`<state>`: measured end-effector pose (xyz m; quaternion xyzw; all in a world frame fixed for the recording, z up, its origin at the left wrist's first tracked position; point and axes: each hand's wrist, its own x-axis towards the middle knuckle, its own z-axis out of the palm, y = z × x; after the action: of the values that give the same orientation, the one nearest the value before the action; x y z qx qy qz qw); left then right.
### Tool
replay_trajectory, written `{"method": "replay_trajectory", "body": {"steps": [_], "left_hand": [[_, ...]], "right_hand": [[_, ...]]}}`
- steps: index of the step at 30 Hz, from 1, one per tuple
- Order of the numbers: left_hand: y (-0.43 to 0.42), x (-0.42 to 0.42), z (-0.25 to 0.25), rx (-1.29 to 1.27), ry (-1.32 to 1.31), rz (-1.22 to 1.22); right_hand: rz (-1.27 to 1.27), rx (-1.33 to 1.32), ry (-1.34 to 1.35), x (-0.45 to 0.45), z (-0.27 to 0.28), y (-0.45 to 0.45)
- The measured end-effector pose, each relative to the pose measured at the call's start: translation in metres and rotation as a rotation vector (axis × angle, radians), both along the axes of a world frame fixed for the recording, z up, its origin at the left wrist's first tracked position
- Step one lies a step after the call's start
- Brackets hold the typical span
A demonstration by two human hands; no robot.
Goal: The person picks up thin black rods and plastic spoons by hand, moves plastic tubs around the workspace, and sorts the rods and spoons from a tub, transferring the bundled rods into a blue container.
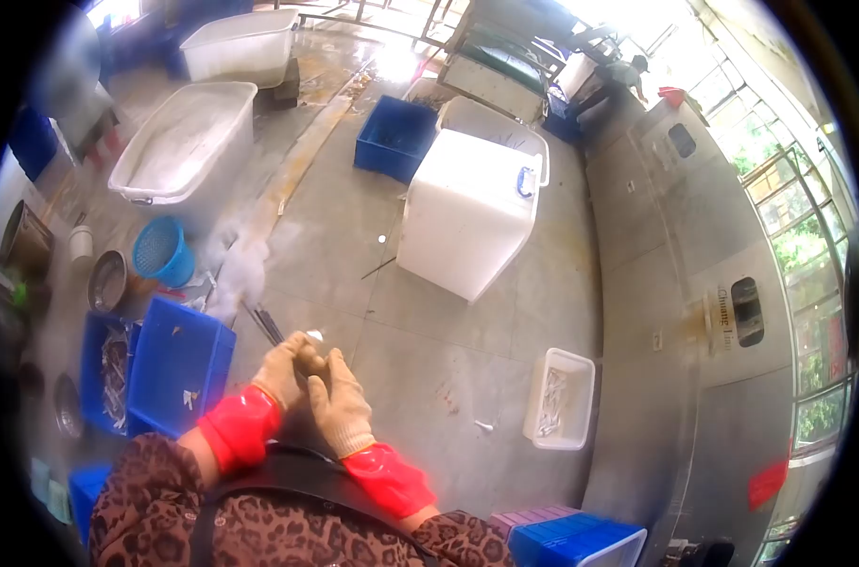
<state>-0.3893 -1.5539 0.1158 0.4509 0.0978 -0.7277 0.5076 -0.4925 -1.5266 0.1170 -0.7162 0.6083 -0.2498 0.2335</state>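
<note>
My left hand (pixel 283 371), in a cream knit glove with a red cuff, is closed around several thin dark rods (pixel 266 324). Their ends stick out toward the upper left; the rest is hidden by the fingers. A small white piece (pixel 315 335) shows at the fingertips of this hand, too small to name. Close beside it, my right hand (pixel 344 406), gloved the same way, has its fingers stretched out and its thumb apart. Its fingertips are near the left hand's fingers; whether they touch, I cannot tell.
Left of my hands stand a blue crate (pixel 184 354) and a light-blue basket (pixel 163 250). A large white tub (pixel 472 213) stands ahead. A small white bin (pixel 560 399) with pale pieces sits right, near metal cabinets (pixel 699 312). A person (pixel 623 76) is at the far back.
</note>
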Motion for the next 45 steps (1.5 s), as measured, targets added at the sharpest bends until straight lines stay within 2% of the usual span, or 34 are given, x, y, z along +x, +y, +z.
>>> {"method": "replay_trajectory", "body": {"steps": [1,3,5,7,8,9,11,13,15,16,17,19,20,21,24,25,26,27,29,31,32,33,34,35,36,37,38,39,40,41,42,43,45], "left_hand": [[-0.006,-0.009,-0.027,-0.121,0.083,-0.036],[-0.029,-0.023,-0.035,-0.086,0.02,-0.124],[-0.058,-0.037,-0.022,-0.001,-0.046,-0.198],[-0.096,-0.052,-0.016,0.084,-0.111,-0.275],[-0.119,-0.059,-0.014,0.021,-0.23,-0.353],[-0.136,-0.068,-0.009,-0.025,-0.345,-0.442],[-0.175,-0.078,0.013,-0.052,-0.325,-0.63],[-0.202,-0.104,0.006,-0.297,-0.322,-0.783],[-0.226,-0.134,0.011,-0.453,-0.474,-1.133],[-0.24,-0.15,0.026,-0.539,-0.726,-1.429],[-0.24,-0.174,0.01,-0.941,-1.064,-1.288],[-0.26,-0.216,-0.001,-1.181,-1.074,-1.649],[-0.266,-0.23,0.002,-1.178,-1.075,-1.574],[-0.269,-0.244,0.004,-1.173,-1.076,-1.5],[-0.296,-0.282,-0.005,-1.186,-1.09,-1.585],[-0.308,-0.292,-0.001,-1.212,-1.075,-1.609],[-0.328,-0.294,0.017,-1.037,-0.802,-1.731],[-0.339,-0.303,0.021,-0.901,-0.803,-1.743],[-0.351,-0.319,0.014,-0.685,-0.761,-1.518],[-0.368,-0.319,0.041,-0.394,-0.74,-1.378],[-0.377,-0.315,0.052,-0.249,-0.71,-1.226],[-0.383,-0.31,0.045,-0.167,-0.701,-1.099],[-0.383,-0.307,0.038,-0.119,-0.742,-0.932],[-0.382,-0.305,0.033,-0.056,-0.667,-0.706],[-0.381,-0.304,0.039,0.032,-0.64,-0.578],[-0.379,-0.304,0.046,0.118,-0.612,-0.449],[-0.377,-0.304,0.05,0.125,-0.618,-0.438],[-0.374,-0.302,0.053,0.187,-0.616,-0.379],[-0.371,-0.304,0.055,0.252,-0.604,-0.32],[-0.369,-0.305,0.056,0.261,-0.601,-0.309],[-0.367,-0.305,0.057,0.283,-0.595,-0.288],[-0.367,-0.302,0.057,0.306,-0.589,-0.267],[-0.365,-0.294,0.048,0.326,-0.549,-0.224]], "right_hand": [[0.002,-0.004,0.003,-0.003,0.007,-0.016],[-0.014,0.486,-0.063,-0.007,0.027,-0.05],[-0.015,0.517,-0.02,-0.028,0.029,-0.081],[-0.065,0.644,-0.121,-0.05,0.034,-0.115],[-0.165,0.541,-0.236,-0.059,0.026,-0.135],[-0.167,0.59,-0.456,-0.078,0.034,-0.15],[-0.328,0.423,-0.661,-0.121,-0.02,-0.176],[-0.476,0.382,-0.923,-0.14,0.016,-0.197],[-0.52,0.342,-1.036,-0.167,0.027,-0.21],[-0.526,0.331,-1.039,-0.18,0.022,-0.216],[-0.532,0.319,-1.042,-0.191,0.021,-0.224],[-0.789,0.487,-0.768,-0.204,0.033,-0.243],[-0.834,0.326,-0.825,-0.217,0.015,-0.248],[-0.957,0.341,-0.957,-0.227,0.015,-0.257],[-1.091,0.373,-1.181,-0.284,0.0,-0.287],[-0.651,0.042,-0.417,-0.312,-0.015,-0.285],[-0.885,0.133,-0.868,-0.336,-0.016,-0.301],[-1.105,0.229,-1.327,-0.366,-0.013,-0.319],[-1.309,0.201,-1.467,-0.437,-0.009,-0.354],[-1.342,0.055,-1.386,-0.478,0.017,-0.389],[-1.259,-0.019,-1.428,-0.495,0.024,-0.413],[-1.175,-0.093,-1.467,-0.508,0.031,-0.444],[-1.251,-0.163,-1.416,-0.515,0.042,-0.483],[-1.129,-0.152,-1.482,-0.514,0.066,-0.514],[-0.692,-0.195,-1.674,-0.515,0.08,-0.542],[-0.609,-0.098,-1.611,-0.52,0.093,-0.585],[-0.553,-0.162,-1.451,-0.506,0.113,-0.626],[-0.777,-0.199,-1.335,-0.481,0.139,-0.66],[-0.33,-0.15,-1.418,-0.498,0.131,-0.697],[-0.65,-0.084,-1.209,-0.479,0.15,-0.713],[-0.816,0.002,-1.07,-0.47,0.152,-0.737],[-0.807,0.013,-1.066,-0.463,0.148,-0.739],[-0.447,-0.018,-0.718,-0.451,0.134,-0.733]]}}
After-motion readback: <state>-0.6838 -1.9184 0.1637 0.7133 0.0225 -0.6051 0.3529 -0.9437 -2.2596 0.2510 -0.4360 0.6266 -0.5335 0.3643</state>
